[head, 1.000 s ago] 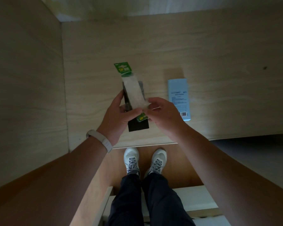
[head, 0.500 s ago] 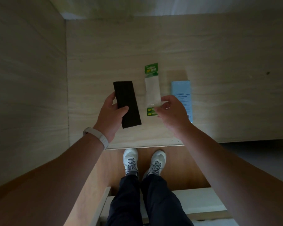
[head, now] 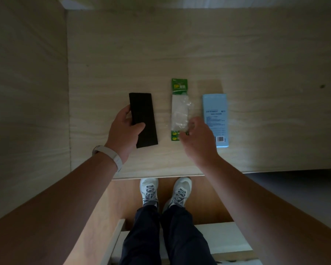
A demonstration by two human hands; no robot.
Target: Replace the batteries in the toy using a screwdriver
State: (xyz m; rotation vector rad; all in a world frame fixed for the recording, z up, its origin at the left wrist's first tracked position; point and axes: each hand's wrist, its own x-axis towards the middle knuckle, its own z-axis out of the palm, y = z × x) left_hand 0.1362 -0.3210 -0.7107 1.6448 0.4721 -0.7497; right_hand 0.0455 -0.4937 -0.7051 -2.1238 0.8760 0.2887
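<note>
A flat black rectangular case (head: 144,119) lies on the wooden table (head: 180,54), and my left hand (head: 125,131) grips its left edge with the thumb on top. A green and clear battery pack (head: 179,109) lies flat in the middle of the table. My right hand (head: 198,139) hovers at the pack's near end with fingers loosely curled; whether the fingertips still touch it is unclear. A light blue box (head: 215,119) lies right of the pack. No toy or screwdriver shows.
A wooden wall (head: 27,83) closes the table's left side. The table's front edge (head: 161,175) runs just below my wrists. Under it are my white shoes (head: 149,190), dark trousers, and a white ledge (head: 225,240).
Both hands held the case and the pack together above the table. They have separated: the case has gone left and down, the pack is laid flat, and my right hand is pulling back.
</note>
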